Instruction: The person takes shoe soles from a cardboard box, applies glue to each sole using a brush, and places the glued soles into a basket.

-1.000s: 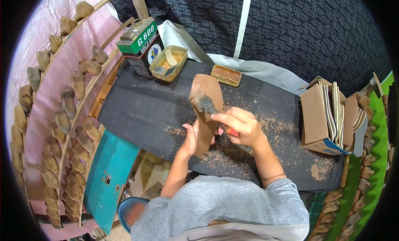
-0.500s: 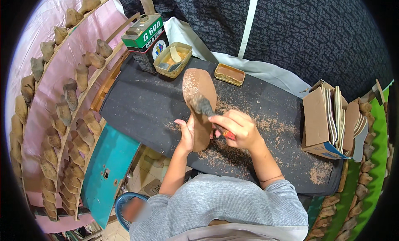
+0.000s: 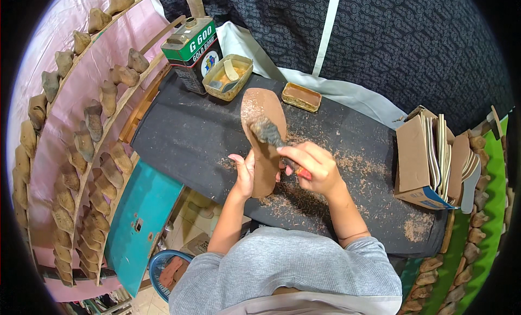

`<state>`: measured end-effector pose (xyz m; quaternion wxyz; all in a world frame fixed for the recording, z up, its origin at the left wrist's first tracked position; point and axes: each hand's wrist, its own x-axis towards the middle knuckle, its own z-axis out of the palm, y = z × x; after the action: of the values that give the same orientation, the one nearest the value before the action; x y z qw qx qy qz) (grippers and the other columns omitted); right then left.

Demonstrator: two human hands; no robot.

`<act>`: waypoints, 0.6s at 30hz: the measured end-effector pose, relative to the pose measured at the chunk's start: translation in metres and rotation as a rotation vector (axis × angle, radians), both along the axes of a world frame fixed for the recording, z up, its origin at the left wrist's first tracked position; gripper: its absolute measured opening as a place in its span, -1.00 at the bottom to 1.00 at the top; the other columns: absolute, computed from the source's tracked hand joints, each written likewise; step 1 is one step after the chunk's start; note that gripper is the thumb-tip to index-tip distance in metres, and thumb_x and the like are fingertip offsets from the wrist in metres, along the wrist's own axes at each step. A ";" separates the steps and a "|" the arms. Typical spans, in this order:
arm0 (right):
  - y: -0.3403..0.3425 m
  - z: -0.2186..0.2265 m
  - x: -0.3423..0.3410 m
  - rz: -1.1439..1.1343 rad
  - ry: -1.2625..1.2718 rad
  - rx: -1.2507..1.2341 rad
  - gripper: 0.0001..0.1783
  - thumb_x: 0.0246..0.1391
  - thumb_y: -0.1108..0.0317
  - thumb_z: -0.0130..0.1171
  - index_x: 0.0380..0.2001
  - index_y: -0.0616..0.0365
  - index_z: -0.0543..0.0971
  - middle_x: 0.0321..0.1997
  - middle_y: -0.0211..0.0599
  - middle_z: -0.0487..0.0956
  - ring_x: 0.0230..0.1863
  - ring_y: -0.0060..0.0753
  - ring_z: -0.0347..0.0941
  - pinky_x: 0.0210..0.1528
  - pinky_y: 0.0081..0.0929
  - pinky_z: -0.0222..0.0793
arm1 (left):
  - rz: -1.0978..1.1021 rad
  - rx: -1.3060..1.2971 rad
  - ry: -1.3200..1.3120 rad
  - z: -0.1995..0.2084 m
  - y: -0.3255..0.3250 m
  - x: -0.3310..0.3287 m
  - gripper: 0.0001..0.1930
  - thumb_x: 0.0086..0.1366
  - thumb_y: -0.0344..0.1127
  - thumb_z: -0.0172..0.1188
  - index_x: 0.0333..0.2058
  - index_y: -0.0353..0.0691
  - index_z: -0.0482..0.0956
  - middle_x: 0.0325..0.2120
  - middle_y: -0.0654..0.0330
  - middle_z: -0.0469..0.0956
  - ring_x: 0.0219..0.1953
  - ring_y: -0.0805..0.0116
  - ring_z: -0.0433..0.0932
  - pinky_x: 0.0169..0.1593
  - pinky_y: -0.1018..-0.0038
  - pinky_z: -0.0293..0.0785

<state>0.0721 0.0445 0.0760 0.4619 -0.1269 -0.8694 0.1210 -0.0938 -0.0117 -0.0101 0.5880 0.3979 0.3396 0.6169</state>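
Observation:
Over the table I hold a long brown shoe sole [image 3: 263, 165], tilted with its wide end away from me. My left hand [image 3: 245, 175] grips its narrower part from beneath, thumb out at the left edge and fingertips showing at the right. The fingers behind the sole are hidden. In my right hand [image 3: 316, 167] is a brush [image 3: 267, 131] with a dark, caked head and a red-marked handle. Its bristles touch the sole near the middle. A shiny, wet-looking coat with pale flecks covers the wide end, mostly on the left.
At the back stand a metal can [image 3: 190, 54], a tub [image 3: 230, 90] holding a pale spreader, and a shallow box [image 3: 302, 96]. Brown shavings [image 3: 361, 164] litter the black tabletop [image 3: 179, 127]. A cardboard box [image 3: 415, 163] of soles stands right. Racks of shoe lasts [image 3: 93, 122] flank the table.
The brush has shifted slightly up the sole, toward the wide end, along with my right hand. My left hand keeps the same hold on the sole.

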 end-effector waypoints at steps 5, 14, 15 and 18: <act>-0.010 0.000 0.010 0.253 -0.141 -0.124 -0.55 -0.37 0.50 0.30 -0.23 0.18 0.55 -0.51 -0.29 0.45 -0.50 -0.30 0.44 -0.45 -0.41 0.40 | 0.254 -0.082 -0.004 -0.027 0.007 -0.019 0.12 -0.03 0.61 -0.79 0.14 -0.25 0.15 -0.30 0.00 0.51 -0.30 0.22 0.53 -0.21 0.35 0.51; -0.008 -0.005 0.000 0.100 -0.009 -0.055 -0.57 -0.31 0.46 0.31 -0.22 0.19 0.55 -0.52 -0.27 0.45 -0.50 -0.25 0.44 -0.44 -0.39 0.40 | 0.316 -0.090 -0.266 -0.010 0.013 -0.002 0.05 0.02 0.59 -0.73 0.15 -0.19 0.14 -0.27 -0.04 0.48 -0.28 0.21 0.52 -0.18 0.36 0.50; -0.007 -0.007 -0.002 0.103 -0.032 -0.041 -0.57 -0.30 0.46 0.32 -0.22 0.19 0.55 -0.51 -0.26 0.46 -0.50 -0.24 0.44 -0.44 -0.40 0.40 | 0.305 -0.050 -0.224 -0.007 0.016 -0.005 0.03 0.04 0.58 -0.72 0.15 -0.17 0.12 -0.27 -0.05 0.47 -0.31 0.20 0.52 -0.21 0.34 0.51; -0.014 -0.007 -0.002 0.201 -0.074 -0.078 -0.55 -0.36 0.49 0.30 -0.23 0.20 0.55 -0.53 -0.26 0.45 -0.50 -0.25 0.44 -0.45 -0.39 0.40 | 0.221 0.014 -0.280 0.009 0.014 -0.014 -0.01 0.05 0.58 -0.71 0.15 -0.15 0.08 -0.31 -0.05 0.46 -0.40 0.18 0.51 -0.31 0.28 0.52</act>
<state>0.0702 0.0302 0.0687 0.4097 -0.0616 -0.8889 0.1957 -0.1075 0.0019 -0.0014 0.5552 0.2725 0.2916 0.7297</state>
